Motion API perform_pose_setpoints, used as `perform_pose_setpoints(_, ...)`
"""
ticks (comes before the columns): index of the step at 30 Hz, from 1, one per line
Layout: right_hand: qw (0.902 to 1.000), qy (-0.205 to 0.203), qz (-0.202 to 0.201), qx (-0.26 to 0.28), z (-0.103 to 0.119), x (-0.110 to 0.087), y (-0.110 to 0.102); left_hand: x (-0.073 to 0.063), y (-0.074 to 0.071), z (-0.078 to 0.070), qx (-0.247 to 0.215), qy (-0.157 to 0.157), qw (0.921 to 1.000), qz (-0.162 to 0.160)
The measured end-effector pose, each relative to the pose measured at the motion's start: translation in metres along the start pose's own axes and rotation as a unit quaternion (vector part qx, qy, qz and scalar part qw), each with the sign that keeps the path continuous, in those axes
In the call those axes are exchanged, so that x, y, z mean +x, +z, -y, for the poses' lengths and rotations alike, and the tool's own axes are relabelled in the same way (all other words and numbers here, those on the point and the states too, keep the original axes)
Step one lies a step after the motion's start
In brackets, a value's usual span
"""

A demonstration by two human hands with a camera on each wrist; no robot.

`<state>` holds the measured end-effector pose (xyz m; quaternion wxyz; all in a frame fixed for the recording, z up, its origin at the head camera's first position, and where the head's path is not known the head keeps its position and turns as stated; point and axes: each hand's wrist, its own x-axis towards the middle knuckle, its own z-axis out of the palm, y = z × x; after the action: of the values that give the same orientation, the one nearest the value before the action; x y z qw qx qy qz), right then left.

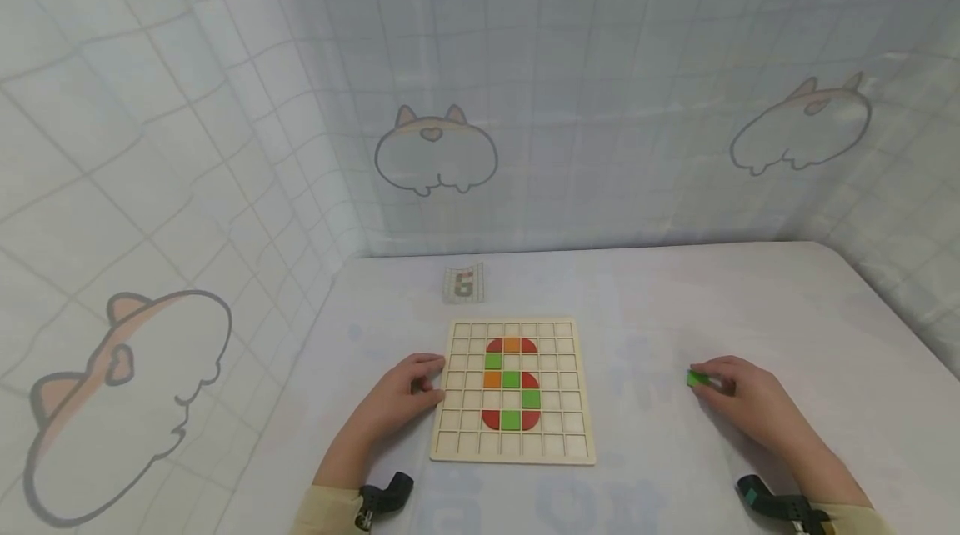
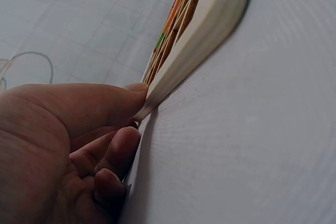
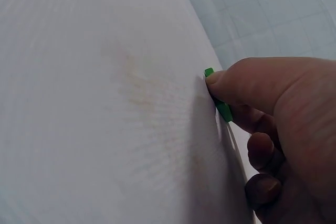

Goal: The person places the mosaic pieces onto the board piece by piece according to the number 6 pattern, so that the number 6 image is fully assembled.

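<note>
A pale wooden grid board (image 1: 562, 449) lies on the white-covered table, with red rounded pieces (image 1: 529, 420) and green and orange square pieces (image 1: 512, 379) set in its cells as an S-like figure. My left hand (image 1: 405, 389) is at the board's left side, its thumb and fingertips resting against the edge; the left wrist view has the thumb (image 2: 105, 103) right at that edge. Off to the right of the board, my right hand (image 1: 750, 397) pinches a green block (image 1: 696, 378) close over the table. In the right wrist view the thumb partly covers this green block (image 3: 223, 109).
Behind the board lies a small paper card (image 1: 463, 283) printed with a blocky figure. Grid-patterned cloth (image 1: 600, 102) with animal drawings walls in the table at the back and both sides. Each wrist wears a black strapped device (image 1: 386, 495).
</note>
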<state>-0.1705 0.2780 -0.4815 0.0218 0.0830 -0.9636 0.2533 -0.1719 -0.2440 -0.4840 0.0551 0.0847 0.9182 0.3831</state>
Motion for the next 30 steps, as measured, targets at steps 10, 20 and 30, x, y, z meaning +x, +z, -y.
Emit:
perform_pose_setpoints(10, 0.9997, 0.003, -0.009, 0.021, 0.006, -0.001, 0.003, -0.001, -0.002, 0.0, 0.001, -0.002, 1.0, -0.006)
perform_pose_setpoints(20, 0.9985, -0.048, -0.001, 0.025, 0.035, 0.008, 0.004, 0.0, -0.001, -0.001, -0.004, 0.0, 1.0, -0.004)
perform_pose_setpoints(30, 0.9948, -0.095, 0.031, 0.022, 0.077, 0.023, 0.012, 0.0, 0.001, -0.002, -0.004, -0.005, 1.0, -0.004)
